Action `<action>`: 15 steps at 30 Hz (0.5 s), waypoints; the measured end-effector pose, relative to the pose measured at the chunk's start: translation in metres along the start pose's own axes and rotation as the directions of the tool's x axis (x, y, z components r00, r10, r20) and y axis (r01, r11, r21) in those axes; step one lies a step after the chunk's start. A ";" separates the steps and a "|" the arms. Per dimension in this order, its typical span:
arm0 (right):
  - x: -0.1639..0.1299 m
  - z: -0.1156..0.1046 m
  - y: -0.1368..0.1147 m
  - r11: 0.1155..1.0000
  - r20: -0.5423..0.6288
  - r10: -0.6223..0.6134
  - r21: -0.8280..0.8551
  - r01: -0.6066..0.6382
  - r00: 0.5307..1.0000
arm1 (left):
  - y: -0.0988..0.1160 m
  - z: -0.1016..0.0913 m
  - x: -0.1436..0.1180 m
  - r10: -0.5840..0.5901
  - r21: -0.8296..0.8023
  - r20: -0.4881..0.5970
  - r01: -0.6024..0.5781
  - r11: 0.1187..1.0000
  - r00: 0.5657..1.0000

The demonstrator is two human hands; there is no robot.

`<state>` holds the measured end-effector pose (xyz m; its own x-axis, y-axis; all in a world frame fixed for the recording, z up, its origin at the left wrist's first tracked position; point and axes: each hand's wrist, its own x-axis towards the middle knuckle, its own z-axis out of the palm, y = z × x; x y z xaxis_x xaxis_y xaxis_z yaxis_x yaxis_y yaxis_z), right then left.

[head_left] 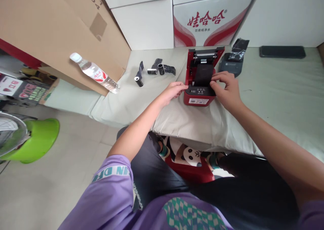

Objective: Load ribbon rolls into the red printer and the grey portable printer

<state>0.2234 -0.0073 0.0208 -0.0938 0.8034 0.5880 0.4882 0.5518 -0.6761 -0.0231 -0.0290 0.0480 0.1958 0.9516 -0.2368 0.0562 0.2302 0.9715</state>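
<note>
My left hand (174, 91) braces the small red plastic printer (201, 83) near the bed's front edge while my right fingers (219, 77) pinch its black ribbon (lid open), which could crease if I tug unevenly.

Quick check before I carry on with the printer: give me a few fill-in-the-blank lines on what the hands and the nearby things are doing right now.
1. The small printer under both hands is ____ in colour.
2. The printer's lid stands ____, with black ribbon showing inside.
3. The left hand touches the printer's ____ side, while the right hand rests on its front top.
4. The water bottle lies against a ____ box.

Missing words: red; open; left; cardboard
</note>
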 end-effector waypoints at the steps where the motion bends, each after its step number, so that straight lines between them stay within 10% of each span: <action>1: -0.002 0.000 -0.002 1.000 -0.005 -0.006 0.003 0.006 1.000 | -0.002 0.000 0.000 0.014 -0.001 0.001 -0.014 1.000 1.000; 15: 0.001 -0.010 -0.016 0.984 -0.005 -0.063 0.165 0.063 0.998 | 0.000 0.000 0.003 0.016 -0.042 -0.033 -0.018 0.999 0.999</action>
<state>0.2238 -0.0180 0.0366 -0.1202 0.7661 0.6313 0.3318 0.6304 -0.7018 -0.0222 -0.0264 0.0472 0.1638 0.9615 -0.2205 0.0116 0.2216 0.9751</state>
